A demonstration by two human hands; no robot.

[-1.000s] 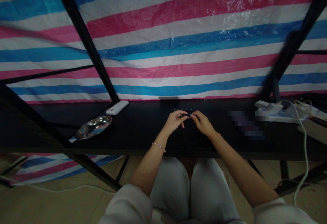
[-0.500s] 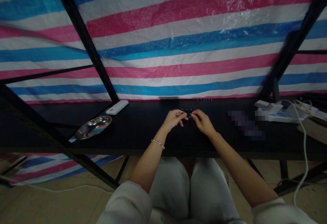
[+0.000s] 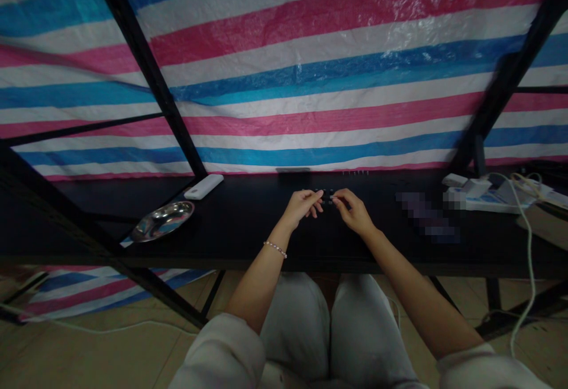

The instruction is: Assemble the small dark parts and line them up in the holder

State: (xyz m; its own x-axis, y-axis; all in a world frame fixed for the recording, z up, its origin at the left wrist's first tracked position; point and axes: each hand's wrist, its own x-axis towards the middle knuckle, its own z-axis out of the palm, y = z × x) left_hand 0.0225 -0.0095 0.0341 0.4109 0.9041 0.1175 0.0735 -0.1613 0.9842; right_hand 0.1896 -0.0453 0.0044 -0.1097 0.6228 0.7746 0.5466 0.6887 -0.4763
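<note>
Several tiny dark pieces with pale tips show between my hands, low over the black table; their kind is too small to make out. My left hand has its thumb pressed toward the index finger, the other fingers curled below, and whatever lies in the pinch is hidden. Facing it a short gap away, my right hand pinches with thumb and fingertips at the right side of the small pieces. What sits between those fingertips cannot be made out.
A shiny metal dish and a white oblong device stand to the left. On the right lie a blurred-out flat object and a white power strip with cables. Behind the table hangs a striped sheet; black frame posts rise on both sides.
My left thumb has straightened and shifted slightly up and right, its fingers curling in more beneath. The right hand stays almost where it was.
</note>
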